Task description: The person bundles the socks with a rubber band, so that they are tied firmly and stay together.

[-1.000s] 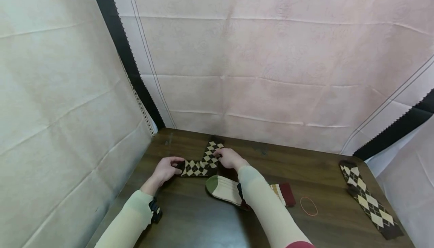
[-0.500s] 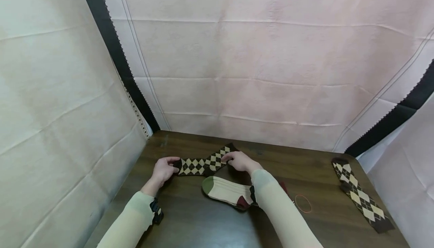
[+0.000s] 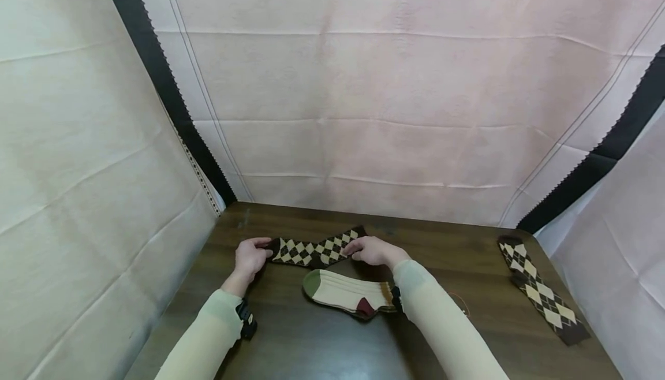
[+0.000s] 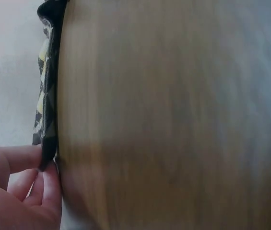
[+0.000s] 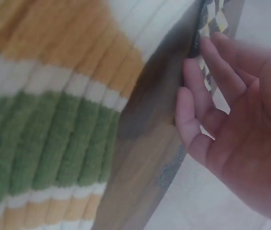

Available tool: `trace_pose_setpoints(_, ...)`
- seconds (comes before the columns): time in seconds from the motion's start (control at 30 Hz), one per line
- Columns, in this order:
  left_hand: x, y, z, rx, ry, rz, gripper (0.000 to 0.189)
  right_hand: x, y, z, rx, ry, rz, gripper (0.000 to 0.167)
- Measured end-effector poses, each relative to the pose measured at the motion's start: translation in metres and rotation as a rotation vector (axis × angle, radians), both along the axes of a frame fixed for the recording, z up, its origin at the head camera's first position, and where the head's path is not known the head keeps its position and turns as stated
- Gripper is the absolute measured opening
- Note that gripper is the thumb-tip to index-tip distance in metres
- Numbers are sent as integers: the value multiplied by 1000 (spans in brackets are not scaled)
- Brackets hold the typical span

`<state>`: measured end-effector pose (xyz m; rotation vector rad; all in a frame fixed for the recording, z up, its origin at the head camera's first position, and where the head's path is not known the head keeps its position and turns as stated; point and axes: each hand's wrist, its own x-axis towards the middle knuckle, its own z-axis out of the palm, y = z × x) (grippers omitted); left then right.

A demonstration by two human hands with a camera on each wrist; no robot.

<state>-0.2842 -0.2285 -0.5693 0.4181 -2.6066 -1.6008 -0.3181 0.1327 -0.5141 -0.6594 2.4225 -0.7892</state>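
Note:
A dark argyle sock (image 3: 293,251) with cream diamonds lies along the back of the wooden table, bent at its dark heel patch. My left hand (image 3: 251,257) pinches its dark left end between thumb and fingers; the left wrist view shows that dark tip (image 4: 49,148) edge-on between them. At the other end, my right hand (image 3: 375,251) touches the patterned part with loosely bent fingers (image 5: 193,110). Nearer to me is a cream ribbed sock (image 3: 343,290) with a green toe and a maroon heel. My right forearm hides its cuff end.
A second argyle sock (image 3: 540,290) lies slantwise near the table's right edge. A thin orange-red rubber band (image 3: 462,304) shows partly beside my right sleeve. Pale fabric walls (image 3: 332,108) rise behind the table (image 3: 312,345) and on both sides.
The argyle sock's right end has swung from pointing away to lying out rightward, my right hand moving right with it. My left hand keeps its pinch. The head view has shifted slightly right.

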Motion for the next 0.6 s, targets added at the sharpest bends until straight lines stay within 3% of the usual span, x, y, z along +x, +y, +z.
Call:
trace_pose_setpoints(0.17,-1,1,-1,-14,18,17,30,-4,5,-1,-86,-16,-84,33)
trace_pose_setpoints(0.33,-1,0,-3,-8,0,8,29,-11,18,-12,-191,94,-308,33)
trace_pose_setpoints(0.47,-2,-1,-3,-13,-10,2,30,-16,25,-20,-182,144,-460,38)
trace_pose_setpoints(0.6,-2,-2,-2,-20,-6,-7,30,-18,28,-27,-164,107,-510,52)
